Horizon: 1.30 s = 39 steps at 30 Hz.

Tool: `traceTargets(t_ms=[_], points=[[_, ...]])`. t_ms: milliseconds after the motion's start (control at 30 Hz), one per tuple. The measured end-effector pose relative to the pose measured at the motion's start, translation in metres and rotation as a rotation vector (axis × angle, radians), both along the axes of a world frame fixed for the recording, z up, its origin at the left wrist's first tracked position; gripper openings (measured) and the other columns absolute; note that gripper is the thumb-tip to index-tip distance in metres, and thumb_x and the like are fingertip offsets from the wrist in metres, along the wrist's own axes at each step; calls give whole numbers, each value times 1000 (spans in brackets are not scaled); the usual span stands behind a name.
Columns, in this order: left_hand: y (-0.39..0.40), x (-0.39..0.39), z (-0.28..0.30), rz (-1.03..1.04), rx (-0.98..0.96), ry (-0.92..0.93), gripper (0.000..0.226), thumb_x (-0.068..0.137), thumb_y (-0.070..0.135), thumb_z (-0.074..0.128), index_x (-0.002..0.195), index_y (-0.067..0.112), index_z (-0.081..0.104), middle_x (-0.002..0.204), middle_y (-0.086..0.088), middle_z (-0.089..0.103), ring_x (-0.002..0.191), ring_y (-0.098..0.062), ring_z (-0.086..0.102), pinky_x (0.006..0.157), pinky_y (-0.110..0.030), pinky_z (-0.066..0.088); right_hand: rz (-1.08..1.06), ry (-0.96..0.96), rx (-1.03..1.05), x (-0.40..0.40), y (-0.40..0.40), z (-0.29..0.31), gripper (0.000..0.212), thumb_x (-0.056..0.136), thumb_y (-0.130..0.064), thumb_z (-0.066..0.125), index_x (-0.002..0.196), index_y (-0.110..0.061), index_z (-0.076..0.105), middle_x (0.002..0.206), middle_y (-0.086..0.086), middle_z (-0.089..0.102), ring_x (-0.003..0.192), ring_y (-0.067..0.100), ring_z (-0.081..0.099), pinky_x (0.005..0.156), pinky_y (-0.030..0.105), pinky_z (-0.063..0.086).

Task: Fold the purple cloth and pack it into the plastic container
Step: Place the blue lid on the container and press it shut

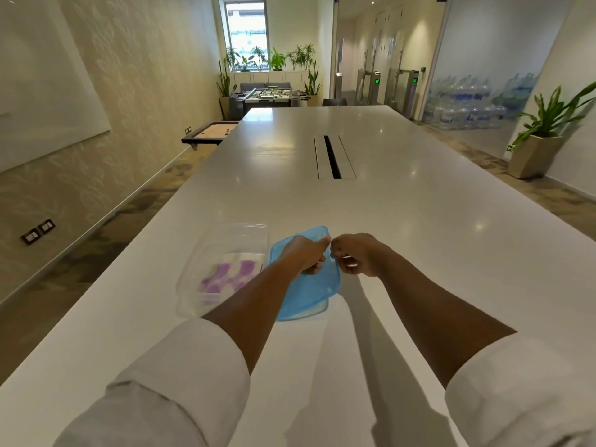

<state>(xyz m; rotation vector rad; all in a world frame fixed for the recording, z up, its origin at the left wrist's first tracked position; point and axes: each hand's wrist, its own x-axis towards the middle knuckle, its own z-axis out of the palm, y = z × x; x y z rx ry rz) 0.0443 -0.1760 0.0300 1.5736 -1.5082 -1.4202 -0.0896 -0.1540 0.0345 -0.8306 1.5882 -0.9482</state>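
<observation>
A clear plastic container (193, 272) stands on the white table, left of my hands. The purple and white cloth (229, 277) lies folded flat inside it. A translucent blue lid (309, 295) is tilted up off the table just right of the container. My left hand (304, 254) grips the lid near its far edge, fingers curled over it. My right hand (353, 254) pinches the lid's far right rim. Both forearms reach forward from rolled-up white sleeves.
The long white table (403, 221) stretches ahead, with a cable slot (332, 156) in its middle. Floor and a wall run along the left. A potted plant (541, 137) stands to the right, and a foosball table at the far end.
</observation>
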Motion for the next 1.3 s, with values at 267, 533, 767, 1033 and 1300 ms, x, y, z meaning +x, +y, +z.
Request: traceTargets(t_ms=[267, 533, 767, 1033, 1300], points=[[-14, 13, 35, 107, -18, 98, 47, 80, 51, 71, 91, 6, 69, 73, -7, 65, 55, -13, 59, 62, -23, 58, 42, -123, -154, 24, -8, 20, 21, 90, -10, 47, 95, -1, 65, 92, 15, 70, 85, 29, 68, 71, 34, 57], [-24, 42, 56, 131, 29, 51, 24, 87, 30, 70, 87, 7, 65, 84, -10, 63, 56, -11, 56, 45, -16, 50, 84, -124, -194, 49, -13, 33, 19, 92, -15, 59, 104, -1, 66, 100, 16, 66, 82, 26, 65, 69, 31, 59], [-32, 75, 67, 173, 12, 134, 16, 92, 21, 63, 96, 5, 61, 89, -11, 63, 66, -14, 59, 54, -19, 49, -41, 148, -180, 62, -27, 27, 16, 86, -17, 61, 95, -4, 60, 102, 20, 64, 69, 16, 51, 62, 27, 45], [-38, 124, 70, 243, 19, 137, 20, 96, 23, 57, 81, 11, 56, 74, -4, 57, 62, -14, 54, 54, -23, 47, -25, 162, -119, 70, -32, 17, 15, 84, -18, 61, 95, -8, 59, 103, 14, 63, 101, 29, 61, 84, 40, 51], [-41, 168, 58, 244, 74, 99, 26, 100, 24, 48, 81, 9, 57, 55, 4, 70, 67, -16, 56, 62, -27, 48, 28, 103, -105, 92, -37, 17, 12, 80, -13, 67, 76, -10, 55, 84, 6, 57, 75, 19, 53, 74, 35, 47]])
